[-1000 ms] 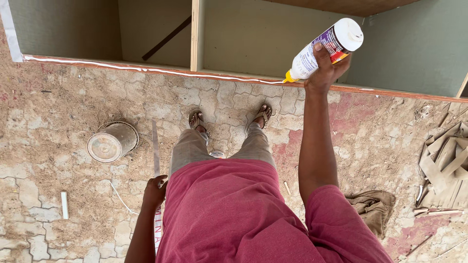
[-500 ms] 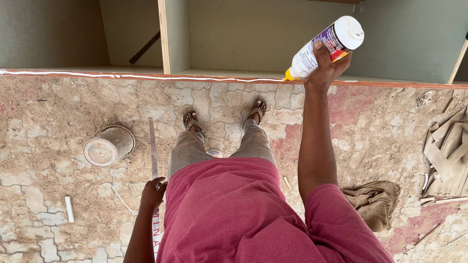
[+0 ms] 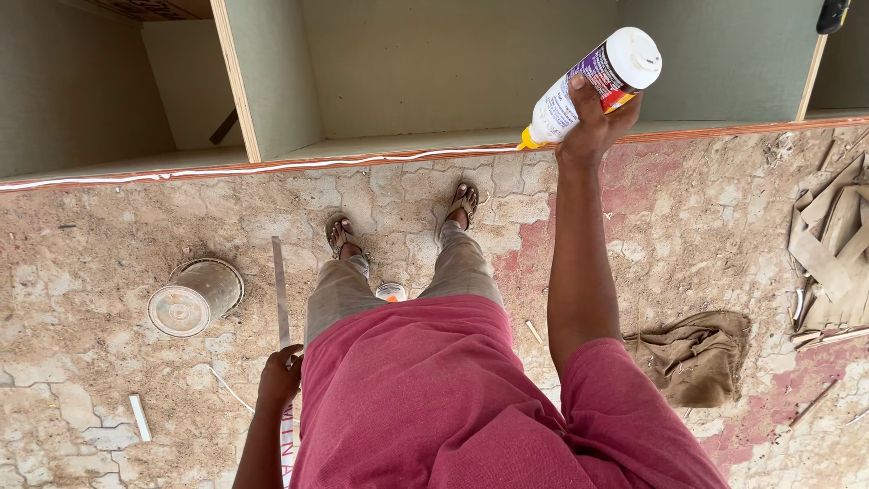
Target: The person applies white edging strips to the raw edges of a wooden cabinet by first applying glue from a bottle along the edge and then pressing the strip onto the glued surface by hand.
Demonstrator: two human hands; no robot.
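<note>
A: Item one, right hand (image 3: 593, 127): closed around a white glue bottle (image 3: 588, 86), held tilted with its yellow nozzle pointing down-left, the tip just at the front edge of the cabinet (image 3: 434, 152), where a white line runs along that edge

B: And the bottle's far end?

A: White cap uppermost, to the right; label in purple and orange. Arm stretched out in front of the body

B: Item two, left hand (image 3: 279, 378)?

A: Low beside the hip, fingers wrapped on a long thin flat strip (image 3: 281, 290) that runs forward over the ground, a ruler or a blade, cannot tell which

B: Surroundings, entered outward?

A: Person in a red top and grey trousers, sandalled feet on sandy paving (image 3: 109, 235). A small round tin (image 3: 391, 292) between the legs. A paint can (image 3: 194, 297) on its side to the left, open mouth toward the camera. A brown cloth (image 3: 697, 358) on the ground to the right, wood scraps (image 3: 828, 244) beyond it. Cabinet: pale green, open compartments, upright divider
</note>
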